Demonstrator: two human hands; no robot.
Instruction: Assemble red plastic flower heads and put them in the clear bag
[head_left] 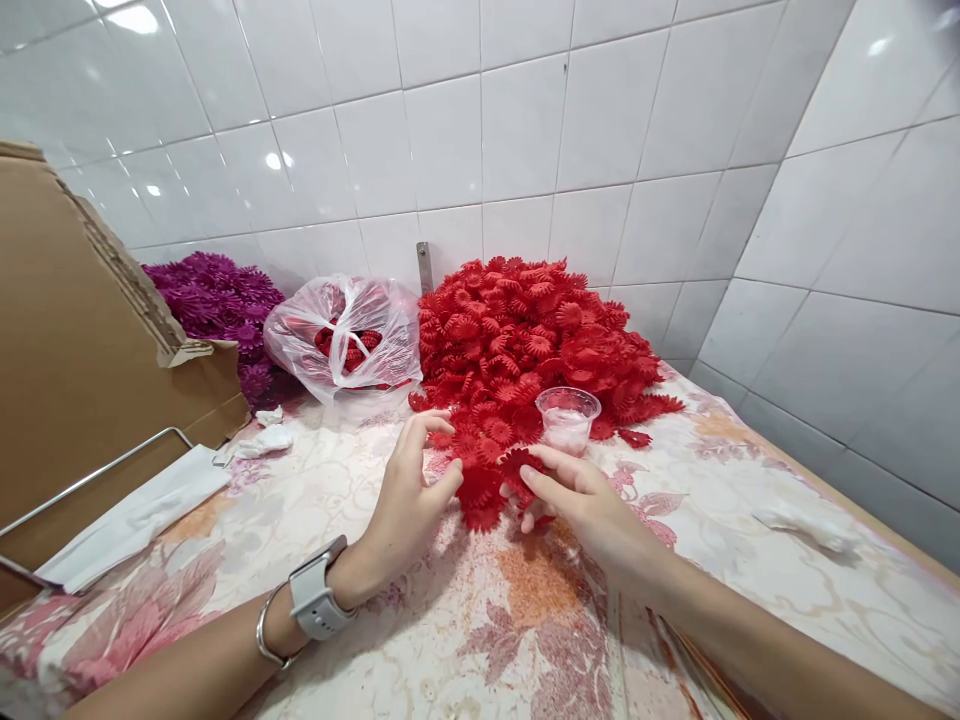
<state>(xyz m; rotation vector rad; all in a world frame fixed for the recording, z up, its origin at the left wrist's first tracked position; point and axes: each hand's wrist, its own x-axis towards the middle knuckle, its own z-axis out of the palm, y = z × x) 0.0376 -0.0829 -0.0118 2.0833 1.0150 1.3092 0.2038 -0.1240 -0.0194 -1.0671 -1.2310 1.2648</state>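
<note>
My right hand pinches a dark red fabric flower between thumb and fingers, just in front of the large heap of red fabric flowers. To its left, my left hand is held over the near edge of the heap, thumb and fingers apart, nothing between them. Loose red flowers lie on the table between the two hands. Close behind my right hand stands a small clear plastic cup with whitish contents. A watch with a pale strap and a bangle are on my left wrist.
A tied clear plastic bag with red flowers sits left of the heap, beside a purple flower pile. A cardboard box stands at the left, with white paper by it. A tiled wall bounds the floral-covered table.
</note>
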